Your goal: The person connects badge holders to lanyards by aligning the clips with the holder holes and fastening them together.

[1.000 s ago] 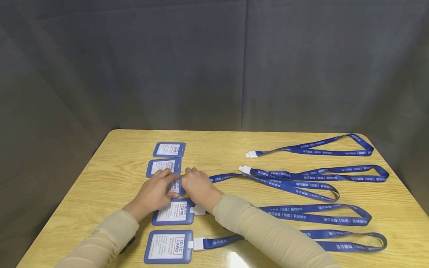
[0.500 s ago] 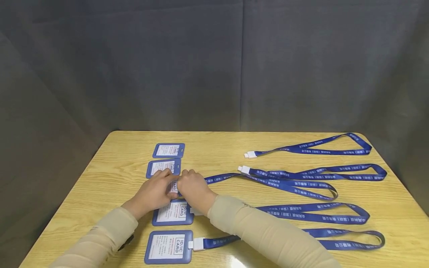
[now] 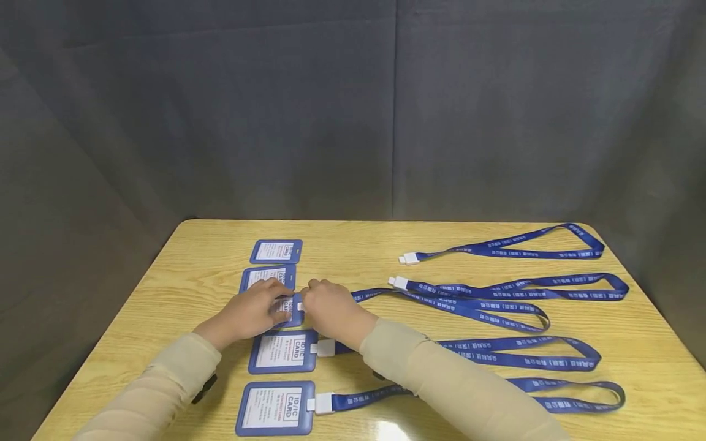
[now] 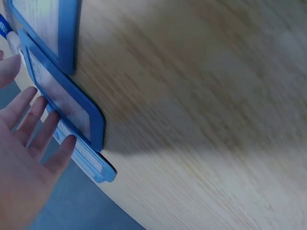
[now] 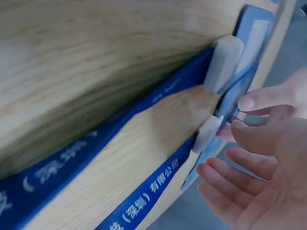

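Observation:
My left hand (image 3: 248,309) lies over the middle blue ID card holder (image 3: 296,318) of a column, thumb on the near side and fingers at the far edge. In the left wrist view those fingers reach straight over the rim of the same card holder (image 4: 62,91). At its slotted right end sits the white clip (image 3: 301,306) of a blue lanyard. Close beside that clip is my right hand (image 3: 333,309). The right wrist view shows the clip (image 5: 207,134) with the right thumb near it and the fingers spread loosely, gripping nothing.
Two nearer card holders (image 3: 276,409) have lanyards clipped on. Two farther ones (image 3: 276,251) lie without lanyards. Two loose blue lanyards (image 3: 529,254) lie at the back right, one overlapping the middle card holder's strap. Dark cloth (image 3: 353,110) hangs behind the wooden table (image 3: 353,239).
My right hand pushed left over the card holder's end, then drew back slightly right, so the white clip shows. My left hand stays at the same card holder. The view tilts slightly.

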Tool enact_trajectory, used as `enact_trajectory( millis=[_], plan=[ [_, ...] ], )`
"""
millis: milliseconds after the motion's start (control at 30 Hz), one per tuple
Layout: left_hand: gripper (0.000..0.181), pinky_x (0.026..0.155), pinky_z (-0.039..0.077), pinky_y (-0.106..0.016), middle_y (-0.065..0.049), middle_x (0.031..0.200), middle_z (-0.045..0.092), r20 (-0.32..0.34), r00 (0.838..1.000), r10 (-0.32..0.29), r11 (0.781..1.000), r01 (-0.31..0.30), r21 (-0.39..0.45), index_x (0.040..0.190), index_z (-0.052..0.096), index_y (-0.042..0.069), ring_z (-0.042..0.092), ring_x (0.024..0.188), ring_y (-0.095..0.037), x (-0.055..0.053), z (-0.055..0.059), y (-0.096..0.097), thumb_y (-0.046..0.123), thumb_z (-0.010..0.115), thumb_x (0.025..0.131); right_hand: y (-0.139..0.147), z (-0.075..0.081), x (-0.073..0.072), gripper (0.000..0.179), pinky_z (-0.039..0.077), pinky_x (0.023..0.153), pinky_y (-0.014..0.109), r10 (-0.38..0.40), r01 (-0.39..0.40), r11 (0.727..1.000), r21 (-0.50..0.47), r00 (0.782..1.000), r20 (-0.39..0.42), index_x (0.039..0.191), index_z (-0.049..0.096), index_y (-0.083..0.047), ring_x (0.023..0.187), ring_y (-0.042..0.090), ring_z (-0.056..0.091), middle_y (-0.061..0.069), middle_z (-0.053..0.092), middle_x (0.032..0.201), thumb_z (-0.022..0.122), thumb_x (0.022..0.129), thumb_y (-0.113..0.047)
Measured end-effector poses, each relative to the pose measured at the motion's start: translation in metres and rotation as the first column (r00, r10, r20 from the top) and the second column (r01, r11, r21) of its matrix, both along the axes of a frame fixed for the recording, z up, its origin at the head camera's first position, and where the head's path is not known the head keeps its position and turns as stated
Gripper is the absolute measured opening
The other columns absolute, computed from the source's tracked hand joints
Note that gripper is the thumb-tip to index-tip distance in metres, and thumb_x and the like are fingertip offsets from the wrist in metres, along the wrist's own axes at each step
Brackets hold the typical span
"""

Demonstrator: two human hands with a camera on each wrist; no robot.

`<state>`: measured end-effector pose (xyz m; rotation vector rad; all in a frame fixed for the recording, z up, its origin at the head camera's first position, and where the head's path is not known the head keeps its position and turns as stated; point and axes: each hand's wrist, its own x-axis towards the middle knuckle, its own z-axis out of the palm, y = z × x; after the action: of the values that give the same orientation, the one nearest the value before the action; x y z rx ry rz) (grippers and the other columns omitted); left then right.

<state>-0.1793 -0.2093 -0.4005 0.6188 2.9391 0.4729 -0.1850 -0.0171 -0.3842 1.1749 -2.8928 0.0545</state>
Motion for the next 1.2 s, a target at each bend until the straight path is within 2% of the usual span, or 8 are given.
enact_trajectory(
  millis=[300,567,700,933,1033,1200],
  plan=[
    [0.025,0.095,0.049,-0.054,-0.010,0.123,0.065,-0.027,0.999,0.044,0.998,-0.043,0.040,0.119,0.070,0.011,0.061,0.115,-0.031,-0.014,-0.001,-0.006,0.020,0.067,0.095,0.025,0.011,-0.003,0.027,0.057,0.075,0.026,-0.028,0.028,0.992,-0.122,1.000,0.008,0.113,0.070,-0.003,0.086,0.017,0.066,0.007,0.067,0.099,0.075,0.089,-0.013],
    [0.022,0.090,0.052,-0.051,-0.006,0.122,0.066,-0.037,0.996,0.081,0.996,-0.079,0.042,0.117,0.071,0.015,0.063,0.109,-0.026,-0.025,-0.001,-0.006,0.022,0.065,0.097,0.055,0.011,-0.007,0.025,0.058,0.073,0.029,-0.041,0.037,0.977,-0.208,0.999,-0.014,0.109,0.071,-0.001,0.085,0.021,0.067,0.009,0.068,0.096,0.077,0.086,-0.009],
    [0.022,0.090,0.052,-0.052,-0.007,0.124,0.064,-0.032,0.996,0.080,0.996,-0.079,0.033,0.117,0.071,0.015,0.063,0.109,-0.026,-0.027,-0.002,-0.005,0.023,0.065,0.097,0.072,0.010,-0.012,0.025,0.058,0.075,0.031,-0.069,0.066,0.970,-0.234,0.998,-0.002,0.108,0.071,0.001,0.088,0.024,0.068,0.012,0.069,0.098,0.077,0.085,-0.005],
    [0.022,0.095,0.049,-0.054,-0.010,0.128,0.063,-0.027,0.996,0.083,0.996,-0.082,0.025,0.117,0.071,0.015,0.062,0.113,-0.029,-0.028,-0.003,-0.004,0.022,0.065,0.097,0.105,0.007,-0.023,0.025,0.059,0.076,0.035,-0.160,0.164,0.958,-0.234,0.986,0.033,0.111,0.071,0.001,0.091,0.028,0.069,0.013,0.069,0.102,0.075,0.087,-0.005],
    [0.021,0.099,0.046,-0.056,-0.012,0.131,0.062,-0.023,0.996,0.091,0.995,-0.091,0.029,0.116,0.071,0.015,0.060,0.117,-0.031,-0.027,-0.002,-0.005,0.022,0.064,0.097,0.117,0.002,-0.029,0.023,0.059,0.075,0.036,-0.185,0.188,0.955,-0.231,0.982,0.035,0.111,0.071,0.001,0.091,0.028,0.069,0.013,0.069,0.101,0.074,0.088,-0.004],
    [0.021,0.095,0.048,-0.054,-0.012,0.129,0.062,-0.028,0.994,0.106,0.994,-0.105,0.027,0.116,0.072,0.015,0.061,0.113,-0.029,-0.026,0.001,-0.008,0.020,0.064,0.098,0.132,-0.009,-0.038,0.022,0.059,0.073,0.035,-0.217,0.218,0.939,-0.267,0.976,0.033,0.108,0.071,0.001,0.088,0.027,0.069,0.013,0.069,0.099,0.074,0.087,-0.003]
  ],
)
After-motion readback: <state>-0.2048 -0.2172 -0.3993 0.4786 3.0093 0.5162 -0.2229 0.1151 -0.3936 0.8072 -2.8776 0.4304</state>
